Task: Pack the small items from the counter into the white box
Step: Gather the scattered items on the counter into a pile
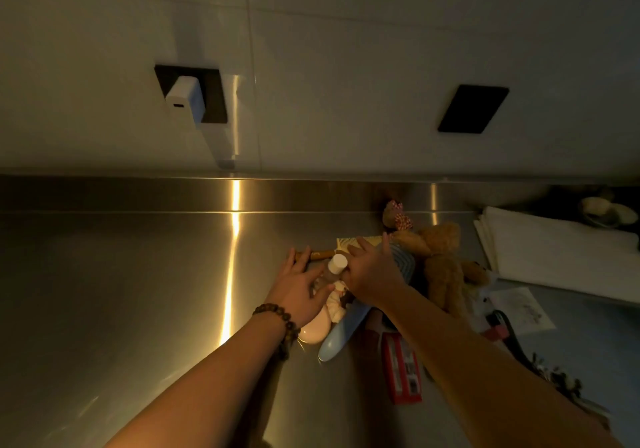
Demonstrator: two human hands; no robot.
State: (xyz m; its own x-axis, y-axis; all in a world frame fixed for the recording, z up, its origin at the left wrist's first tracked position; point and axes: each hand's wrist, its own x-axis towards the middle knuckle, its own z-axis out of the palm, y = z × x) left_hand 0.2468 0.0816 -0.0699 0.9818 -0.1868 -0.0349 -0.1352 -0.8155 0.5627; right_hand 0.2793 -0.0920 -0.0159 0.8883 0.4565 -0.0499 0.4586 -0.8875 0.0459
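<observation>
Right hand [372,274] grip: fingers curled against small capped bottle [335,267], hold unclear; left hand [298,286] flat, fingers spread, beside it. Items heaped mid-surface [138,291]; white box unseen. Risk: bottle slips, topples pile.

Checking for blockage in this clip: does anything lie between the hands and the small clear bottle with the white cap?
Nothing visible does. The left hand and right hand already flank the bottle on the steel counter. No white box is identifiable in view.
</observation>
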